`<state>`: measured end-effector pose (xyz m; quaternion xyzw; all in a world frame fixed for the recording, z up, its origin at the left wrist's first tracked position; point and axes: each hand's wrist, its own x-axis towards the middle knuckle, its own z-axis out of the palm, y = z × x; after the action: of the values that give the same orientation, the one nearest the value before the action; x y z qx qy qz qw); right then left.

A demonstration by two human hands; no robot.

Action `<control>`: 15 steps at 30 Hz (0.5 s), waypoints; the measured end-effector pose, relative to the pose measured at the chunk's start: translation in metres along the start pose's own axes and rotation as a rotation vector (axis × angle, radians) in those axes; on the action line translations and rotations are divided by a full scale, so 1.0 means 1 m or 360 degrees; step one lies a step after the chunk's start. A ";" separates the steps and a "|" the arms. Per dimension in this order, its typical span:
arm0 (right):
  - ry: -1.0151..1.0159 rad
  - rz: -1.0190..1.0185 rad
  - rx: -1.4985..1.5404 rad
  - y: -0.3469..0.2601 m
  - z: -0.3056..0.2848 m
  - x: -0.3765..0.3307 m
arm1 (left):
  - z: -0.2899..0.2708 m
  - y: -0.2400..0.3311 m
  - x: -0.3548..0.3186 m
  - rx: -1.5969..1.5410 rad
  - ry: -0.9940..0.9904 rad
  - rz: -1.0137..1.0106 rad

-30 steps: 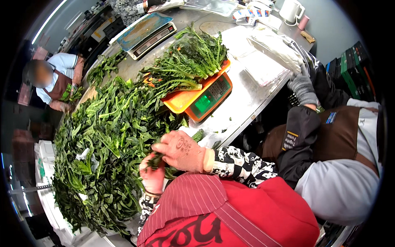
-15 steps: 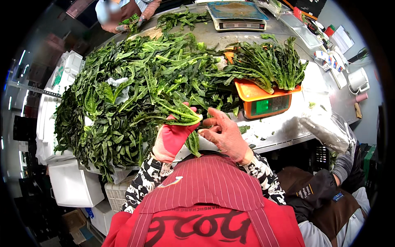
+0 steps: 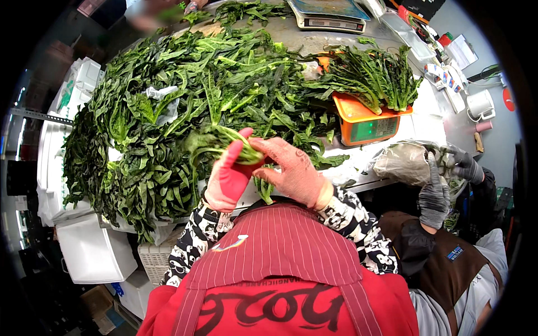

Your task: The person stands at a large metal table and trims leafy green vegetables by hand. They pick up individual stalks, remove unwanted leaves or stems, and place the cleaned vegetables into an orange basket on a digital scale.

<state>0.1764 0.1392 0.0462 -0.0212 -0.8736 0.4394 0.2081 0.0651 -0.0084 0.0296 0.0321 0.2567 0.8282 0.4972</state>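
Partly, the left hand [image 3: 227, 178] hid the stems of the bunch [image 3: 217, 139] it held near the counter's [image 3: 358, 159] near edge; the leaves blurred into the pile [image 3: 168, 120] behind. The right hand [image 3: 294, 169], thumb apart from its fingers, met the stem ends; whether it gripped, I couldn't tell. The far scale [image 3: 330, 22] was cut off above. Leaves overhung the edge leftward; some bare counter showed between the right hand and the orange scale [image 3: 367, 131].

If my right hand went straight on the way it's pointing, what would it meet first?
Likely the greens in your left hand; your right hand is close against them, though contact is unclear.
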 end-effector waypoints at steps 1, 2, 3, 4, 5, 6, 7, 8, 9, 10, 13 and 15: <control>-0.0022 0.0374 0.0067 -0.001 0.007 -0.005 | -0.008 0.004 0.001 -0.0063 0.0053 0.0146; -0.0043 0.0747 0.0132 0.000 0.013 -0.009 | -0.018 0.009 0.001 -0.0127 0.0107 0.0293; -0.0254 0.0889 -0.0047 0.004 0.018 -0.012 | -0.030 0.017 -0.002 -0.0186 0.0259 0.0287; -0.0461 0.1031 -0.0227 0.011 0.023 -0.016 | -0.045 0.025 -0.006 -0.0113 0.0264 0.0268; -0.0660 0.1178 -0.0407 0.018 0.030 -0.022 | -0.047 0.032 -0.010 -0.0077 0.0355 0.0224; -0.0824 0.1160 -0.0195 0.030 0.042 -0.033 | -0.046 0.037 -0.015 -0.0040 0.0446 0.0180; -0.0908 0.1146 -0.0168 0.035 0.053 -0.041 | -0.045 0.038 -0.019 0.0035 0.0490 0.0151; -0.1000 0.1125 -0.0139 0.043 0.063 -0.046 | -0.049 0.037 -0.024 0.0036 0.0399 0.0062; -0.0970 0.1157 0.0029 0.058 0.073 -0.052 | -0.046 0.032 -0.027 0.0175 0.0461 0.0112; -0.0938 0.1182 0.0203 0.075 0.085 -0.059 | -0.043 0.026 -0.031 0.0318 0.0527 0.0166; -0.0680 0.0851 0.0481 0.064 0.096 -0.060 | -0.037 0.027 -0.050 0.0991 0.0552 0.0126; -0.0514 0.0839 0.0636 0.000 0.073 -0.030 | -0.041 0.031 -0.060 0.0987 0.0507 0.0068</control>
<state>0.1756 0.0772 -0.0030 -0.1348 -0.7567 0.6375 -0.0528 0.0577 -0.0867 0.0199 0.0572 0.5698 0.7155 0.4001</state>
